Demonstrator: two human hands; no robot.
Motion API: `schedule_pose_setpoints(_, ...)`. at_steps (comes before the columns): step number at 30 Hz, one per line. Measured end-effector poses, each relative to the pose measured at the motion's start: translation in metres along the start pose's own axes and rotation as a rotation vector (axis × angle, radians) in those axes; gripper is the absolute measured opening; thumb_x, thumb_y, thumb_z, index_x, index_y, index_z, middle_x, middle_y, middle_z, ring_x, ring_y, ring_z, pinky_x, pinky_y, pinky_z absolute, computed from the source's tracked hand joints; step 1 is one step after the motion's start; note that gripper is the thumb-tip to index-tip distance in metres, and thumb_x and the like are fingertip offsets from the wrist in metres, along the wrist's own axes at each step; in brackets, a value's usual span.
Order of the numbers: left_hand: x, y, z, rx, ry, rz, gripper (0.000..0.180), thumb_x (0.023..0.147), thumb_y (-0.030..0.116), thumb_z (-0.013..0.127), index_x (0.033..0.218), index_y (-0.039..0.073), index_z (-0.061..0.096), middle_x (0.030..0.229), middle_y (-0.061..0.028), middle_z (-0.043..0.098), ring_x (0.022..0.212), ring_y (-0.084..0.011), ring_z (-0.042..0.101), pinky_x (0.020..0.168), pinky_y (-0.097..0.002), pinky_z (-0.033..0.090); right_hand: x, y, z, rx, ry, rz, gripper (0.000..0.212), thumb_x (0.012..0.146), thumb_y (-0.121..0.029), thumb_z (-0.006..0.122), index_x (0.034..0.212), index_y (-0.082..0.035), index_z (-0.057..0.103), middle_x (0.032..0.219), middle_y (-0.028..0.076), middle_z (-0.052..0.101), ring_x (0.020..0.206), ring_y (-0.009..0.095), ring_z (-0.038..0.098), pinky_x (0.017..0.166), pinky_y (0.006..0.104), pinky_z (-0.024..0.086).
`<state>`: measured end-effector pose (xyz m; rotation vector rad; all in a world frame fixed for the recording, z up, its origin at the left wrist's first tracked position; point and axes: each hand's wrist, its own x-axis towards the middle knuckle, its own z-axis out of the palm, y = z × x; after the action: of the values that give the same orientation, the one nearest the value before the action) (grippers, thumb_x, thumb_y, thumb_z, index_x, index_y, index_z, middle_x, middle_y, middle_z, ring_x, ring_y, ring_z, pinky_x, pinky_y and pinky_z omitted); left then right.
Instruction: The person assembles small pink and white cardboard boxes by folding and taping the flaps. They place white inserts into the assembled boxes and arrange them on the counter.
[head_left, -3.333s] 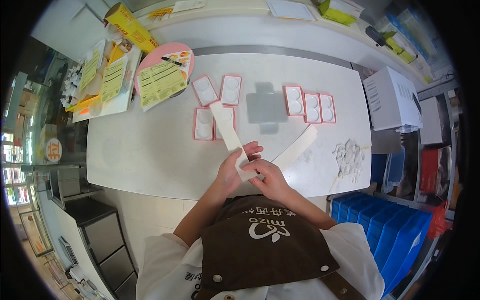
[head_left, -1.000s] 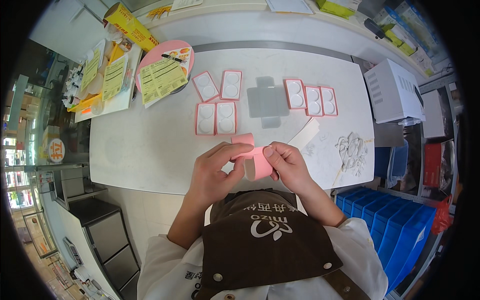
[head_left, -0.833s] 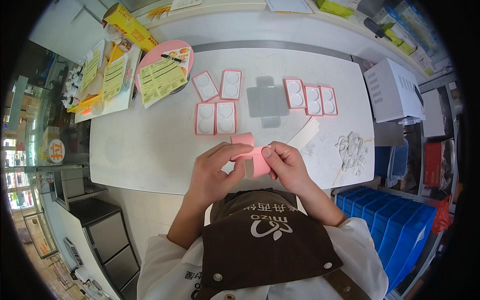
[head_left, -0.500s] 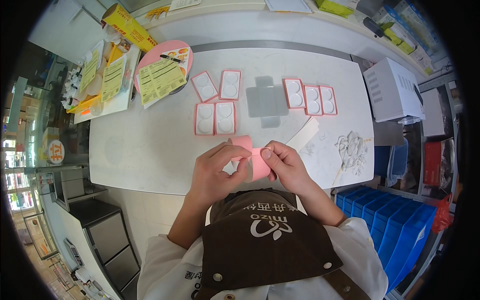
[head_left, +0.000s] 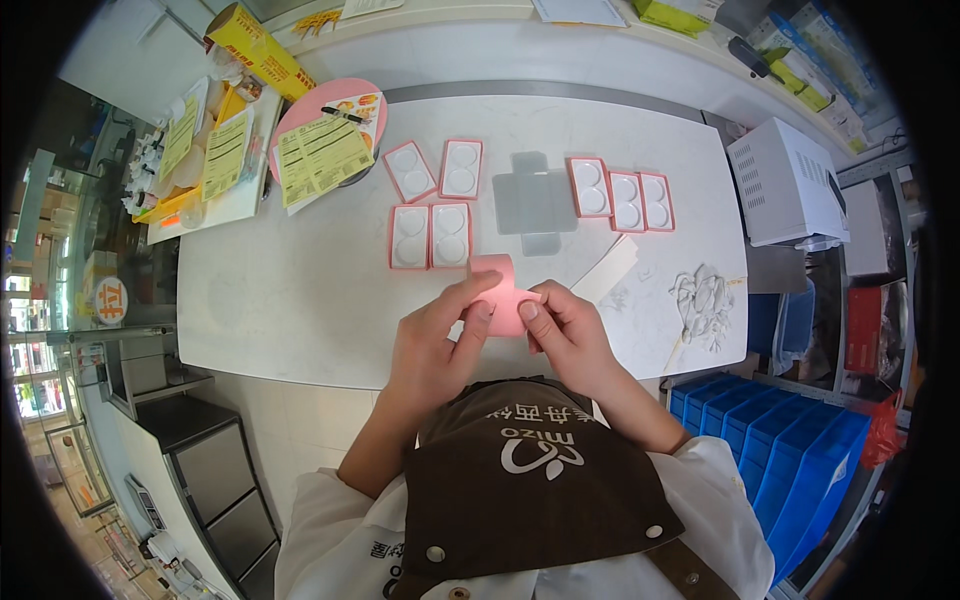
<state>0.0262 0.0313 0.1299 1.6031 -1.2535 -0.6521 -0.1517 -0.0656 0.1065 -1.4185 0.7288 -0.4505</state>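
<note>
Left hand (head_left: 428, 345) and right hand (head_left: 572, 328) pinch the curled pink card strip (head_left: 508, 311), near section now flatter, apparently advancing its shaping.

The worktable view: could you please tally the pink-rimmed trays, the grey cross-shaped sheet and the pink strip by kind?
Grey cross-shaped sheet: 1
Pink-rimmed trays: 7 (4 left of the sheet, 3 right)
Pink strip, between left hand and right hand: 1
Total: 9
</note>
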Motion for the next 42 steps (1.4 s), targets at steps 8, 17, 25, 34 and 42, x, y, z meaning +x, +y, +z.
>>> schedule_pose_setpoints(8,0.0,0.001,0.001,-0.001,0.011,-0.09,0.033,0.109,0.016,0.057,0.139,0.003,0.062,0.116,-0.0129,0.074,0.09,-0.0163,0.071,0.084,-0.0305,0.056,-0.002,-0.004,0.004,-0.261,0.017,-0.087,0.026,0.109,-0.027,0.058,0.108,-0.001,0.064,0.077,0.01,0.063,0.066,0.02,0.063,0.063,0.0339,0.05)
schedule_pose_setpoints(17,-0.001,-0.004,0.004,-0.034,0.01,-0.08,0.032,0.11,0.017,0.052,0.137,0.006,0.064,0.123,-0.0169,0.073,0.102,-0.027,0.074,0.088,-0.0347,0.056,-0.001,-0.006,0.004,-0.41,-0.065,-0.139,0.025,0.109,-0.024,0.057,0.103,-0.001,0.065,0.079,0.012,0.064,0.068,0.026,0.065,0.065,0.0372,0.052)
schedule_pose_setpoints(25,-0.006,-0.01,0.015,-0.081,0.117,-0.005,0.03,0.111,0.016,0.051,0.134,0.003,0.066,0.122,-0.0147,0.074,0.097,-0.0201,0.071,0.086,-0.0318,0.055,-0.002,0.001,0.0,0.138,-0.144,0.053,0.024,0.111,-0.02,0.054,0.107,0.001,0.065,0.091,0.006,0.071,0.08,0.012,0.069,0.074,0.0299,0.057)
schedule_pose_setpoints(34,-0.011,0.006,0.013,-0.27,-0.059,-0.263,0.044,0.111,0.02,0.052,0.15,-0.001,0.052,0.121,-0.0083,0.069,0.103,-0.0107,0.062,0.093,-0.0276,0.051,-0.001,0.001,0.0,0.229,-0.183,-0.078,0.014,0.104,-0.007,0.064,0.111,0.005,0.066,0.098,0.008,0.071,0.091,0.016,0.073,0.082,0.0291,0.059)
schedule_pose_setpoints(42,-0.008,0.0,0.021,-0.582,-0.075,-0.247,0.052,0.111,0.021,0.054,0.158,0.0,0.043,0.149,-0.013,0.057,0.12,-0.0149,0.059,0.101,-0.0312,0.05,-0.001,0.011,0.008,0.312,-0.074,-0.082,0.019,0.104,-0.008,0.065,0.116,0.006,0.067,0.102,0.009,0.068,0.09,0.015,0.072,0.083,0.0292,0.06)
